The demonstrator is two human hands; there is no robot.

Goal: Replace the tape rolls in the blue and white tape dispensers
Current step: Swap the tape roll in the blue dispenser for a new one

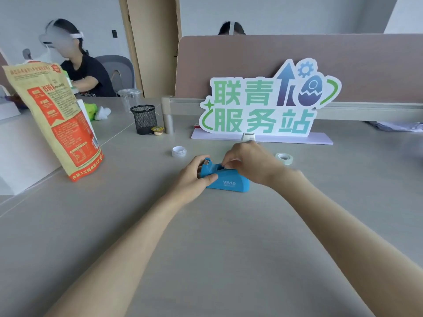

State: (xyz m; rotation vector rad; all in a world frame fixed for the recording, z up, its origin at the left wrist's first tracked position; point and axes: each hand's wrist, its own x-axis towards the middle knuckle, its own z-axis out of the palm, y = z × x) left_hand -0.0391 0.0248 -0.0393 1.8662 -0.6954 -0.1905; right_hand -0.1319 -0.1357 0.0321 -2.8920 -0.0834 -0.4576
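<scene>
Left forearm (pixel 128 236): bare, reaching from the lower left, angled inward toward the right hand. Right forearm (pixel 332 225): bare, reaching from the lower right, angled inward toward the left hand. The two hands meet, close together but not touching.

Left hand (pixel 194 177): grips the cutter end of the blue tape dispenser (pixel 231 183). The thumb (pixel 210 178) lies along the near side; the fingers curl round the far side.

Right hand (pixel 249 163): back of hand up, wrist slightly bent, just right of and beyond the left hand. The fingers (pixel 230 163) curl downward onto the dispenser's top recess. Whether they pinch anything is hidden.
</scene>
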